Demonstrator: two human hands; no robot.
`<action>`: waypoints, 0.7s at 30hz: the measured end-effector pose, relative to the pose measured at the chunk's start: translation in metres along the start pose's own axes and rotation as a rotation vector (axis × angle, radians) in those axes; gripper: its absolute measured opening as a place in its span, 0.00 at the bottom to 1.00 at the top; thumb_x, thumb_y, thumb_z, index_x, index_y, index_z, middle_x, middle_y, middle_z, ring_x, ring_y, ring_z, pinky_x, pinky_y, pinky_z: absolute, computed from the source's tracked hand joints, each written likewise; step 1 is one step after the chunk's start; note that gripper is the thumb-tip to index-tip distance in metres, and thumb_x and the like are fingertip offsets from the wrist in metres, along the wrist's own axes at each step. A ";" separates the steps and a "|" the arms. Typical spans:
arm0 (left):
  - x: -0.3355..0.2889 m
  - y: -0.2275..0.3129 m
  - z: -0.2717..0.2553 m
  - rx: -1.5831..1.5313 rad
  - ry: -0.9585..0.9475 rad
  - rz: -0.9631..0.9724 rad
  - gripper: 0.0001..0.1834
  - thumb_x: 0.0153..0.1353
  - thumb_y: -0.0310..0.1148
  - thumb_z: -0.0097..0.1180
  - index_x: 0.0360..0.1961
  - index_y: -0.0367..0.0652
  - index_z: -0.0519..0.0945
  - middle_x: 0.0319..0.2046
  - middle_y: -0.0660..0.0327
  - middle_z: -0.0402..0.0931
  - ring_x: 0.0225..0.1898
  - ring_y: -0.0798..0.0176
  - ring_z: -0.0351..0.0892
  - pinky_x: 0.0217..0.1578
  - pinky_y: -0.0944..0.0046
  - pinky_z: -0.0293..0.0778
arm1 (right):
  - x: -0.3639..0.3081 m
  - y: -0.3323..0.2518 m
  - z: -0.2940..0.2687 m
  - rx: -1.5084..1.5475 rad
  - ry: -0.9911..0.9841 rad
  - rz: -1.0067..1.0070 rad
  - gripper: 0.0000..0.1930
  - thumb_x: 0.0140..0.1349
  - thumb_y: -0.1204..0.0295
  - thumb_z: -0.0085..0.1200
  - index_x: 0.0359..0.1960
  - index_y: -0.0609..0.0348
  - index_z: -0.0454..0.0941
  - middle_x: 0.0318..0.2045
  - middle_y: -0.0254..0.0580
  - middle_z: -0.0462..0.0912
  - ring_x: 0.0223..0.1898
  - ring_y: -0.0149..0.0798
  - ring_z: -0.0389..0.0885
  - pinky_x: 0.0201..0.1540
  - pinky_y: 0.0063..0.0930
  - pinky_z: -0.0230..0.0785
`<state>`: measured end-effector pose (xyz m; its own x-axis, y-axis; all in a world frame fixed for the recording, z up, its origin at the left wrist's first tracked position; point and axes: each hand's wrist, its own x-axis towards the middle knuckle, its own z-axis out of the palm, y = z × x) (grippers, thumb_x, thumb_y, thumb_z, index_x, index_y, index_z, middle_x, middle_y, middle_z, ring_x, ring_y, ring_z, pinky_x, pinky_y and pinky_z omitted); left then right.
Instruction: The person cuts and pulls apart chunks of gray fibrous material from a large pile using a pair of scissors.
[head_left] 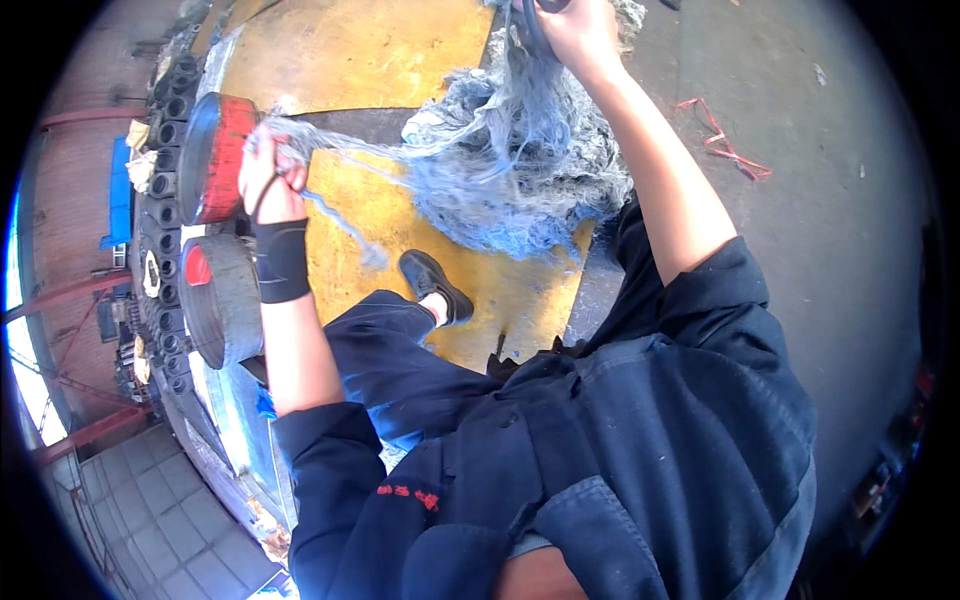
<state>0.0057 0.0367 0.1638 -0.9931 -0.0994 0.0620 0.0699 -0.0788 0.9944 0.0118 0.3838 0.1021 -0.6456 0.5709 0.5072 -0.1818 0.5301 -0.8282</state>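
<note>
A big tangled heap of grey-blue fibre (540, 170) lies in front of me on yellow sheets. My left hand (270, 180), with a black wrist wrap (282, 262), is closed around a tuft of this fibre beside a red drum-shaped part. From that hand a stretched strand (350, 143) runs right to the heap, and a loose blue-grey wisp hangs below it. Above the heap, at the upper edge, my right hand (580, 35) is closed on a dark curved piece (537, 28) whose kind I cannot make out. Fibre trails down beneath that hand; its fingertips are partly hidden.
To the left stand a red round drum (225, 158) and a dark one (225, 300), alongside a row of dark round-holed parts (168, 215). Red string (725, 140) lies on the grey floor (820, 250) at right. My shoe (435, 285) rests on the yellow sheet (350, 215).
</note>
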 end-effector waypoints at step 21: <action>-0.024 -0.120 0.111 0.265 -0.609 -0.016 0.29 0.52 0.31 0.63 0.56 0.39 0.70 0.49 0.55 0.72 0.54 0.61 0.68 0.55 0.63 0.62 | -0.021 -0.016 -0.007 0.126 -0.754 -0.170 0.19 0.46 0.60 0.60 0.32 0.64 0.75 0.27 0.47 0.80 0.30 0.41 0.79 0.36 0.30 0.70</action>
<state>0.0110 0.1583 0.0522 -0.8750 0.4840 0.0065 0.1063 0.1791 0.9781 0.0333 0.3676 0.1066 -0.9227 -0.1157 0.3679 -0.3770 0.4711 -0.7975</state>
